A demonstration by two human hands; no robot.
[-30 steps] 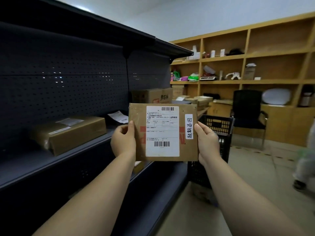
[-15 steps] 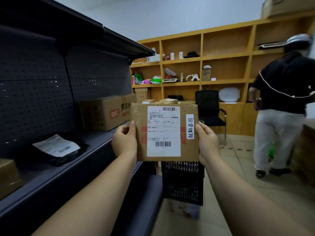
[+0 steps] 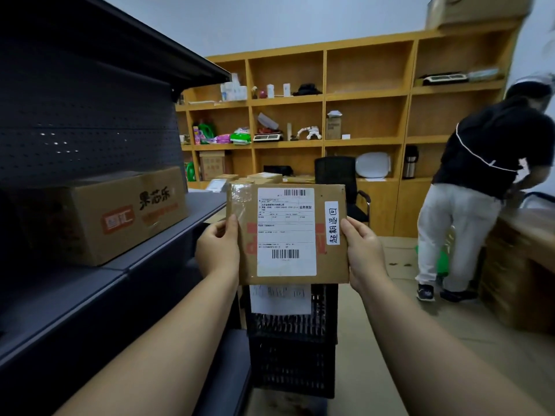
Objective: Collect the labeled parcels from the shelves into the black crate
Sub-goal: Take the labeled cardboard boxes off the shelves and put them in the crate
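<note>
head | parcel upright, label facing camera, held directly above crate | left hand fingers clamp parcel's left edge | right hand fingers clamp its right edge | crate on floor, just right of dark shelf | printed box on shelf, left of crate

Parcel between both hands, above crate; carton on shelf left.

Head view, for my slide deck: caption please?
Both hands, left and right, hold a labeled brown cardboard parcel above the black plastic crate.
</note>
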